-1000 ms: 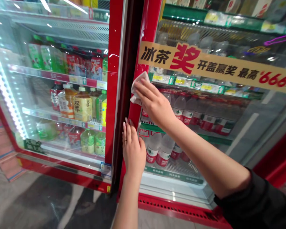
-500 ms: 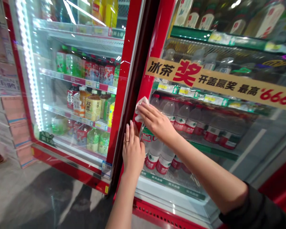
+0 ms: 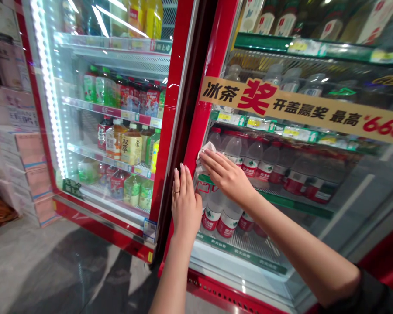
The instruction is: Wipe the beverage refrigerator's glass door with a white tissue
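Note:
My right hand [image 3: 227, 174] presses a crumpled white tissue [image 3: 207, 152] against the glass door [image 3: 340, 244] of the right-hand drinks fridge, close to its red frame [image 3: 196, 126]. The tissue sticks out past my fingertips; the rest lies hidden under the fingers. Lower and to the left, my left hand [image 3: 186, 203] rests flat on the red door edge, fingers stretched upward, a thin ring on one of them. Nothing is held in it. Behind the glass near both hands stand water bottles [image 3: 227, 224] with red and white labels.
A second red-framed fridge [image 3: 175, 83] with lit shelves of coloured drinks stands at left, a dark gap between the two. A tan banner [image 3: 301, 109] crosses the right door. Stacked cartons [image 3: 36, 174] stand at far left on the grey floor [image 3: 85, 261].
My right hand has slid the tissue a little right and down, from the red frame onto the glass. My left hand keeps its place on the door edge. The view has shifted slightly.

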Motion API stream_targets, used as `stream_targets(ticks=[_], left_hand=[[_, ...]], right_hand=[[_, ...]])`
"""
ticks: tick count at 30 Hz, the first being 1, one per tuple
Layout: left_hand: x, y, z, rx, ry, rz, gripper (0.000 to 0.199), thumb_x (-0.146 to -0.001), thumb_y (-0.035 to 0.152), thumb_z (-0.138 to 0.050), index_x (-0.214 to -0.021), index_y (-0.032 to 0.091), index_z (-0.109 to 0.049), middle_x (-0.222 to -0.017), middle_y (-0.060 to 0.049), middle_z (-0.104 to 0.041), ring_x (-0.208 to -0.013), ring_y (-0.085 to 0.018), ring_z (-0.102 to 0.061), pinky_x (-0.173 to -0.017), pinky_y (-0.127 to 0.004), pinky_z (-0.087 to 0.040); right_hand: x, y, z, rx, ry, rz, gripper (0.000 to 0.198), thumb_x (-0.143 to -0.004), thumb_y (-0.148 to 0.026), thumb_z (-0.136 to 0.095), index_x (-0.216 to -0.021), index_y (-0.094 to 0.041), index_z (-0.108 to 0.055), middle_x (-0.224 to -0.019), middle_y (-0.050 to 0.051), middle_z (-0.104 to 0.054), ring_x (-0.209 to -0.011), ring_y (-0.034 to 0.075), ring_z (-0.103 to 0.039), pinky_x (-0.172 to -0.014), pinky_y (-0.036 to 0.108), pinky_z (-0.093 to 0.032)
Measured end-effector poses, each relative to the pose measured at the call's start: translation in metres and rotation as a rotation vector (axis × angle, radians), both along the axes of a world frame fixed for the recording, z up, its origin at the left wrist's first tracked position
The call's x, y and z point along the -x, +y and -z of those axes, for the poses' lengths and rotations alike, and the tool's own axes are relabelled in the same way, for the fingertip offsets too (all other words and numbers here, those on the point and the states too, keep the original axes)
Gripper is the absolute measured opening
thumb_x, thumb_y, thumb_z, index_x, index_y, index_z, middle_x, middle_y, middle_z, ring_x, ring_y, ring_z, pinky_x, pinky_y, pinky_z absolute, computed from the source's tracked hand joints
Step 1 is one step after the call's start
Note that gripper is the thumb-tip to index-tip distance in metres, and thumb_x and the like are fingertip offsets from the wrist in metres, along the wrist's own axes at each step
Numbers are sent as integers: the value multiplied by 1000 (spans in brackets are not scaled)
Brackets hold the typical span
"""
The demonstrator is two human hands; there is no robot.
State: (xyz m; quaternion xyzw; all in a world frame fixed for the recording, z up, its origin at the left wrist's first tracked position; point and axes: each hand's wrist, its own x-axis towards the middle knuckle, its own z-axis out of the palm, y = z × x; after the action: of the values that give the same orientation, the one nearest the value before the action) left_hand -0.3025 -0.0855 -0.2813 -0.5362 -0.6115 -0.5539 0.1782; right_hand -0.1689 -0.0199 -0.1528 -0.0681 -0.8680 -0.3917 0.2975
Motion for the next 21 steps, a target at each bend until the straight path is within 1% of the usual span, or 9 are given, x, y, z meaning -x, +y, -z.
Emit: stream_targets(ticks=[2,4,7,9,12,14,16,18,21], left_hand=[[0,-1,-1,-2,-8,8,93,-99,4,-45,-178,27,0,-184,-8,-18,-171,-28,-12,-139,-53,-27],[-1,-2,-2,-8,-10,5,89,-103,7,-44,-178,27,-1,-184,-9,-19,-171,-28,-13,-139,-53,-29],[-1,-3,-2,-13,-3,-8,83,-107,13,-43,-178,26,-2,-183,-9,-21,-171,-29,-13,-138,-54,-29],[0,-2,-2,-13,-1,-19,81,-109,13,-40,-178,27,-1,-183,-9,-22,-171,-28,-11,-138,-55,-28],[0,-2,-1,-26,11,-12,79,-110,13,-38,-177,29,1,-183,-7,-24,-171,-27,-10,-138,-55,-28],[0,-3,-1,-33,40,14,79,-110,14,-37,-177,32,2,-182,-5,-25,-171,-26,-13,-138,-53,-31],[-1,-4,-2,-30,76,38,78,-111,13,-36,-177,32,1,-181,-6,-27,-170,-25,-18,-137,-51,-33],[-2,-3,-3,-25,100,47,75,-111,13,-35,-178,28,-6,-181,-8,-28,-169,-25,-22,-137,-50,-34],[-4,1,-1,-29,118,45,69,-108,10,-37,-175,21,-27,-176,-12,-39,-168,-27,-25,-136,-51,-36]], right_hand=[[-9,0,-7,-5,-38,7,47,-108,-10,-53,-153,-17,-63,-161,11,-58,-155,28,-52,-129,51,-51],[-8,1,-20,-8,38,32,50,-108,-10,-52,-156,-19,-60,-162,10,-57,-156,28,-50,-131,54,-49],[12,3,-35,2,240,56,55,-108,-8,-49,-161,-20,-54,-166,11,-54,-159,30,-46,-133,59,-44],[24,4,-37,5,296,42,54,-108,-8,-45,-161,-16,-54,-166,13,-55,-160,30,-45,-133,59,-44],[23,5,-34,1,228,15,54,-108,-7,-45,-160,-14,-54,-165,14,-54,-160,30,-45,-133,57,-45],[11,5,-34,-8,127,0,57,-106,-5,-47,-162,-16,-52,-166,13,-54,-160,29,-45,-132,56,-46],[0,6,-38,-26,60,-10,59,-106,-4,-48,-163,-18,-51,-165,12,-54,-159,28,-47,-131,55,-48],[0,8,-43,-39,127,-3,59,-106,-6,-48,-164,-19,-50,-165,12,-55,-158,29,-48,-131,56,-48],[21,11,-46,-9,408,11,62,-107,-6,-45,-168,-20,-44,-167,13,-53,-161,32,-45,-132,62,-45]])
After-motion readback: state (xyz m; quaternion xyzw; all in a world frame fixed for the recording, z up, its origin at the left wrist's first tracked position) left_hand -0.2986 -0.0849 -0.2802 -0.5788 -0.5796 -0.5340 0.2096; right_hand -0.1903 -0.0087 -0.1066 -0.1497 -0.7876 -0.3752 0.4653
